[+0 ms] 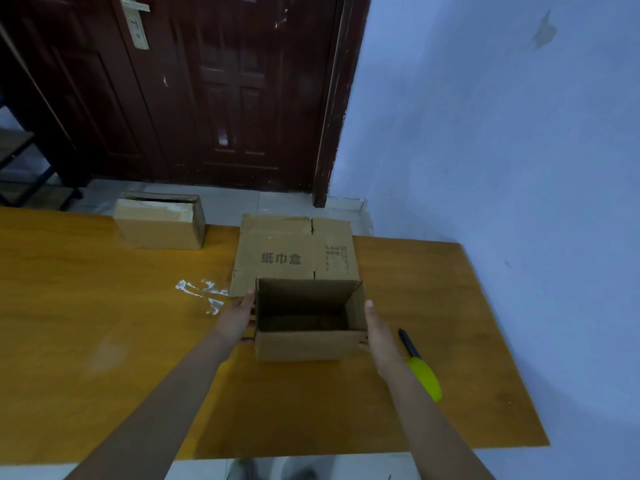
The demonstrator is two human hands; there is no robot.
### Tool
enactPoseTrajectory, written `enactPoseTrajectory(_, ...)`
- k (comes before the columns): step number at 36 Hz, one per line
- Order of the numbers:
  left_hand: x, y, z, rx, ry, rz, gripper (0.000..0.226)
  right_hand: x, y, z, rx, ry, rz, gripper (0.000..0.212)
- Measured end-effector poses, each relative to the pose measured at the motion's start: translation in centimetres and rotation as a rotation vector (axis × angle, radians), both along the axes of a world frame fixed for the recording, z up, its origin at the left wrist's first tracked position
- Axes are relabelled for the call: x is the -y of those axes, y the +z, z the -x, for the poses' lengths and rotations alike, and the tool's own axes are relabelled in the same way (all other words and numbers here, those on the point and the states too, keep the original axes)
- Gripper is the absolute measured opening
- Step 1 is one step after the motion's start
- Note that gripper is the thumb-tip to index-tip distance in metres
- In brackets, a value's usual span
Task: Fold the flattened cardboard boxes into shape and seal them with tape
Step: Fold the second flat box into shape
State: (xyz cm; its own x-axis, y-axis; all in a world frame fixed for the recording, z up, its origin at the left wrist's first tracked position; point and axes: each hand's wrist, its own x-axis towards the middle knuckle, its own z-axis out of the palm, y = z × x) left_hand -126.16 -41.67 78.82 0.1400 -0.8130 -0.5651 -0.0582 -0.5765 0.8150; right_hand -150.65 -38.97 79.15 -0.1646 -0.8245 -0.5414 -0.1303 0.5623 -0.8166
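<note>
From the head camera, an erected box stands on the bench, nearer the right edge than the left and about midway between front and back. Its top is open toward the camera. Inside only bare cardboard shows; the floor is dark, and whether its bottom flaps are taped cannot be told.

The left hand lies flat against the box's left wall, fingers straight and together, reaching to the far corner. The right hand presses the right wall in the same way, fingers extended along it. Neither hand curls round anything; they seem to squeeze the walls from both sides, probably to square the box up or to steady it for a lift or turn.

Just behind the box, touching or nearly touching its far rim, lies a flat box with printed characters, reaching to the bench's back edge; it looks like the next one to fold. Toward the back left stands a done box, its top closed with tape across it.

By the right wrist, toward the right edge, lie a tape roll, yellow and partly hidden by the forearm, and a dark pen just behind it, both within easy reach. Left of the box, whitish scraps stick to the bench.
</note>
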Motion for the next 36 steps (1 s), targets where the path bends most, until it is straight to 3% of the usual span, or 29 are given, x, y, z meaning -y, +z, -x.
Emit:
enactPoseTrajectory(4, 0.3, -0.2, -0.4, 0.043, -0.052, -0.026, 0.05, 0.4, -0.7, 0.1, -0.027, 0.055, -0.027, 0.075)
enactPoseTrajectory(9, -1.2, -1.7, -0.6, 0.026, -0.05, -0.097, 0.065, -0.3, -3.5, 0.2, -0.134, 0.059, -0.063, 0.122)
enactPoseTrajectory(15, -1.9, -2.4, -0.6, 0.006, -0.016, -0.111, 0.062, -0.5, -2.7, 0.2, -0.072, 0.017, -0.093, 0.103)
enactPoseTrajectory(20, -2.2, -2.5, -0.9, -0.055, -0.007, -0.085, 0.055, 0.0, -3.4, 1.3, 0.011, -0.067, -0.151, 0.08)
enactPoseTrajectory(24, -2.4, -2.4, -1.2, -0.09, -0.014, -0.083, 0.052, 0.2, -3.1, 1.6, 0.015, -0.009, -0.179, 0.053)
enactPoseTrajectory(33, -2.7, -2.8, -1.4, -0.054, -0.053, -0.07, 0.036, 0.2, -3.0, 1.9, 0.013, 0.091, -0.223, 0.056)
enactPoseTrajectory(36, -2.7, -2.9, -1.1, -0.02, -0.064, -0.056, 0.042, 0.3, -3.1, 1.9, 0.003, 0.125, -0.224, 0.06)
